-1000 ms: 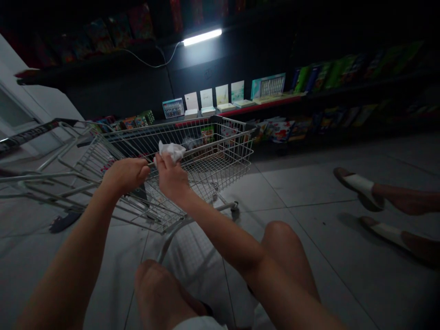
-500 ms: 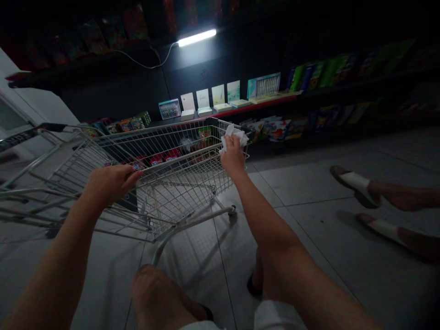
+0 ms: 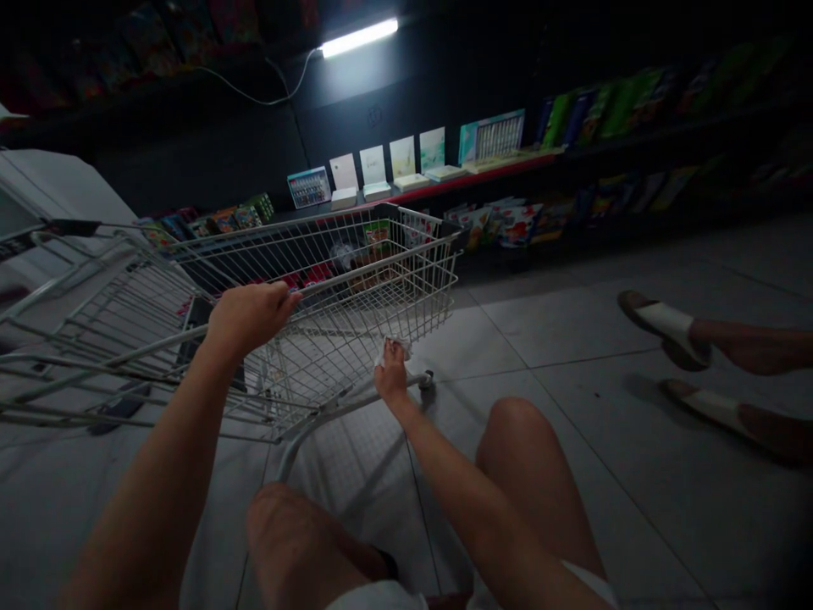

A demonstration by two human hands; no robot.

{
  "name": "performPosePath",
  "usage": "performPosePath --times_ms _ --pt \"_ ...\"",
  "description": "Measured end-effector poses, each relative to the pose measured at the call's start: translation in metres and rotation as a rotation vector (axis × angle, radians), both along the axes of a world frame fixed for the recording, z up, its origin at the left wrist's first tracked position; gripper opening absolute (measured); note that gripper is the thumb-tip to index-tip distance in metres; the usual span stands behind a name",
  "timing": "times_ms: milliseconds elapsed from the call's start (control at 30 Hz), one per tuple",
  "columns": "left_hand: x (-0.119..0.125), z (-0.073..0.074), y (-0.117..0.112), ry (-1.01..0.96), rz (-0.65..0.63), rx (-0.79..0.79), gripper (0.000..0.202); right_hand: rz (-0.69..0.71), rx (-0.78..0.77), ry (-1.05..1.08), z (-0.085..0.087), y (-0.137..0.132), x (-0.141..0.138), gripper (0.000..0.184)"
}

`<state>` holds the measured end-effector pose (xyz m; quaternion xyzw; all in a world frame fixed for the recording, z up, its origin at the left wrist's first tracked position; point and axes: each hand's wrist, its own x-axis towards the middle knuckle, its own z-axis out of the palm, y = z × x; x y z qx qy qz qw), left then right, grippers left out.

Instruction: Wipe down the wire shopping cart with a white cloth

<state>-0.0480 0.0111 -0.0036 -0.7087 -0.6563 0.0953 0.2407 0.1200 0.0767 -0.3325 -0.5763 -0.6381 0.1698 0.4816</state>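
A metal wire shopping cart (image 3: 356,280) stands in front of me, its handle end to the left. My left hand (image 3: 251,318) is closed over the cart's near top rail. Lower and to the right, my right hand (image 3: 392,373) grips a crumpled white tissue (image 3: 397,346) against the lower outside of the basket, close to the frame above the front wheel (image 3: 427,379). Most of the tissue is hidden by my fingers.
Dark shelves behind the cart hold upright cards or booklets (image 3: 402,159), boxed sets (image 3: 492,140) and bagged goods (image 3: 514,224). A lit tube lamp (image 3: 359,38) hangs above. At the right, another person's feet in sandals (image 3: 664,322) stand on the tiled floor (image 3: 572,440).
My right hand has moved down and a little left with the tissue, from the cart's top front corner to the lower basket. My left hand has shifted right along the rail.
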Motion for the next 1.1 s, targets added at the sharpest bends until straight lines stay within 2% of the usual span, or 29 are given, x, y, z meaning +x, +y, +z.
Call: performPosePath --times_ms 67,167,233,267,300,367,533,567,600,633,667,733,833,867,900,933,967,1033,1100 --pt "0.002 0.000 -0.001 -0.007 0.004 -0.009 0.061 -0.019 0.115 0.057 0.031 -0.003 0.000 0.074" --pt "0.003 0.000 -0.001 -0.021 -0.016 0.007 0.061 0.019 0.339 0.016 0.100 -0.002 -0.006 0.073" --pt "0.004 0.000 -0.001 -0.026 -0.026 0.013 0.061 0.067 0.367 -0.052 0.135 0.002 -0.014 0.073" --pt "0.004 0.000 -0.001 -0.027 -0.026 0.009 0.061 0.089 0.357 -0.082 0.143 0.004 -0.018 0.073" --pt "0.004 0.000 -0.001 -0.029 -0.025 0.002 0.060 0.106 0.337 -0.108 0.144 0.005 -0.021 0.073" --pt "0.004 0.000 -0.001 -0.032 -0.023 -0.007 0.060 0.116 0.270 -0.137 0.124 0.005 -0.027 0.073" --pt "0.002 -0.001 0.000 -0.042 -0.021 0.015 0.061 0.145 0.052 -0.115 0.020 -0.011 -0.021 0.071" --pt "0.002 -0.001 0.000 -0.042 -0.022 0.015 0.061 0.153 0.035 -0.093 0.007 -0.015 -0.019 0.070" --pt "0.002 -0.002 0.000 -0.039 -0.021 0.014 0.061 0.145 0.037 -0.061 0.002 -0.019 -0.017 0.070" --pt "0.002 -0.002 0.000 -0.036 -0.020 0.013 0.061 0.119 0.063 -0.024 0.005 -0.021 -0.017 0.070" --pt "0.003 -0.001 0.000 -0.033 -0.019 0.012 0.061 0.089 0.112 0.007 0.016 -0.023 -0.018 0.069" --pt "0.004 -0.001 -0.001 -0.031 -0.020 0.016 0.061 0.068 0.256 0.023 0.056 -0.023 -0.024 0.067" --pt "0.007 0.000 -0.002 -0.034 -0.018 0.028 0.061 0.190 0.394 -0.084 0.127 -0.019 -0.039 0.067" --pt "0.007 0.000 -0.002 -0.036 -0.017 0.029 0.061 0.222 0.399 -0.123 0.141 -0.018 -0.044 0.068" --pt "0.008 0.000 -0.002 -0.038 -0.015 0.029 0.060 0.242 0.391 -0.154 0.148 -0.017 -0.048 0.068" --pt "0.008 0.000 -0.002 -0.042 -0.014 0.028 0.059 0.250 0.372 -0.176 0.145 -0.016 -0.051 0.068" --pt "0.008 0.000 -0.002 -0.046 -0.014 0.026 0.058 0.250 0.343 -0.191 0.134 -0.017 -0.052 0.068" --pt "0.008 0.000 -0.002 -0.052 -0.009 0.025 0.058 0.238 0.255 -0.204 0.092 -0.020 -0.048 0.066" --pt "0.007 -0.001 -0.002 -0.050 -0.003 0.025 0.060 0.234 0.135 -0.206 0.037 -0.028 -0.039 0.066"
